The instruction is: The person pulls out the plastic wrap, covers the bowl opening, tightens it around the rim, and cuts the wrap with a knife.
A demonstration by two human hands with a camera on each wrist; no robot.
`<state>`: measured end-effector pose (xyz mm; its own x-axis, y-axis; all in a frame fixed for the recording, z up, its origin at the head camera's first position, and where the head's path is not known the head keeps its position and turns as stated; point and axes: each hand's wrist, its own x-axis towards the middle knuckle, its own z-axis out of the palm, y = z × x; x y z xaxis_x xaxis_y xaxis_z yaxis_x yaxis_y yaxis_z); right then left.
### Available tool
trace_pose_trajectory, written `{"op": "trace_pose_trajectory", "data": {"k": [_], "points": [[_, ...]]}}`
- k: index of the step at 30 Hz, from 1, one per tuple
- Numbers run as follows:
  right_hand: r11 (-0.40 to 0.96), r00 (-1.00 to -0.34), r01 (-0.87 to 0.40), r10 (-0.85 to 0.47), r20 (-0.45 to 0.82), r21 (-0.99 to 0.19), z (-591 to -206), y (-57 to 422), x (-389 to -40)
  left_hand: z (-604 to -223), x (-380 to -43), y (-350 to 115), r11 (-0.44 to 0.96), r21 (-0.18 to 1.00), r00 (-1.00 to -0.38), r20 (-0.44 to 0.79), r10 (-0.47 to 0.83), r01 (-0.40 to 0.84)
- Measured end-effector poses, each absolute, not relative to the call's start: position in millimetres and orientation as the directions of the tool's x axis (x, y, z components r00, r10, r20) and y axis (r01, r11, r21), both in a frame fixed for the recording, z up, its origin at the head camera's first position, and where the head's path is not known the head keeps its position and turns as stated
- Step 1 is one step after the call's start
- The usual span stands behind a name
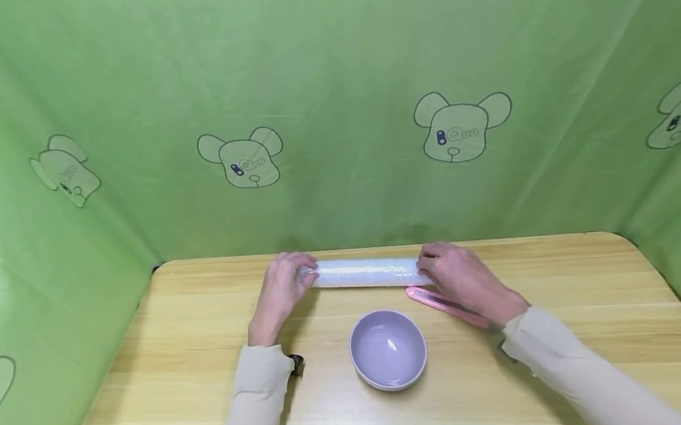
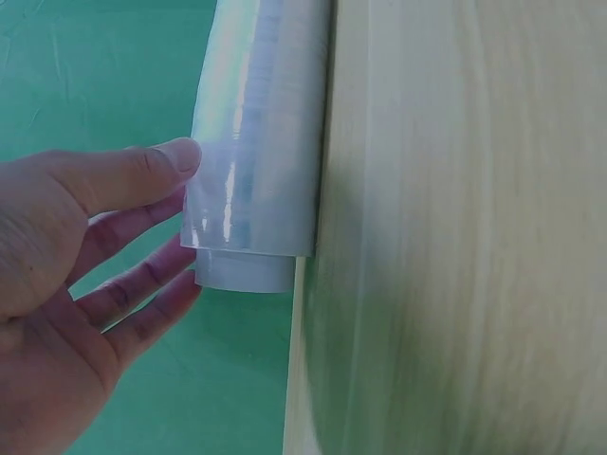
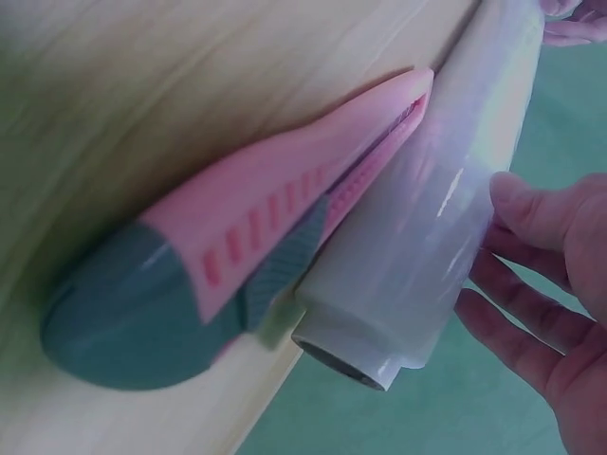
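Observation:
A roll of clear plastic wrap (image 1: 369, 272) lies crosswise near the table's far edge, a core end protruding at each side. At its left end is my left hand (image 1: 283, 287), thumb tip and extended fingertips right at the roll's edge in the left wrist view. My right hand (image 1: 458, 276) is at the other end; its thumb (image 3: 517, 199) touches the film and the fingers lie loosely along the side. Beneath the right wrist, a pink utility knife (image 3: 275, 209) with a grey end lies slanted beside the roll. Nearer me stands a purple bowl (image 1: 388, 350), upright.
The wooden table (image 1: 178, 359) has rounded far corners. Green curtains (image 1: 351, 191) printed with bear heads hang close behind it and along both sides. Beige sleeves cover both forearms, and a dark strap piece (image 1: 296, 365) shows at the left wrist.

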<state>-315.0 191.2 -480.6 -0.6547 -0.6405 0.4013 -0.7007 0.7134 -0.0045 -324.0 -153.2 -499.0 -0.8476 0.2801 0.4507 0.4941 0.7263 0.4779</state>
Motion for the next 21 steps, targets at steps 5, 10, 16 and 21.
{"op": "trace_pose_trajectory", "data": {"k": [5,10,16,21], "points": [[0.721,-0.666,-0.693,-0.626,0.406,-0.026,-480.8,190.6,-318.0,-499.4,-324.9,-153.3,0.721,0.484,-0.844,0.464,0.270,0.496],[0.731,-0.683,-0.681,-0.609,0.403,-0.050,-480.9,190.1,-319.1,-499.9,-324.6,-153.9,0.714,0.498,-0.847,0.463,0.262,0.493],[0.738,-0.691,-0.673,-0.605,0.395,-0.047,-478.4,188.1,-318.3,-499.6,-324.0,-154.0,0.712,0.502,-0.848,0.462,0.258,0.490],[0.743,-0.689,-0.669,-0.604,0.401,-0.031,-479.0,187.7,-317.7,-500.9,-324.5,-153.6,0.713,0.505,-0.850,0.462,0.254,0.487]]}}
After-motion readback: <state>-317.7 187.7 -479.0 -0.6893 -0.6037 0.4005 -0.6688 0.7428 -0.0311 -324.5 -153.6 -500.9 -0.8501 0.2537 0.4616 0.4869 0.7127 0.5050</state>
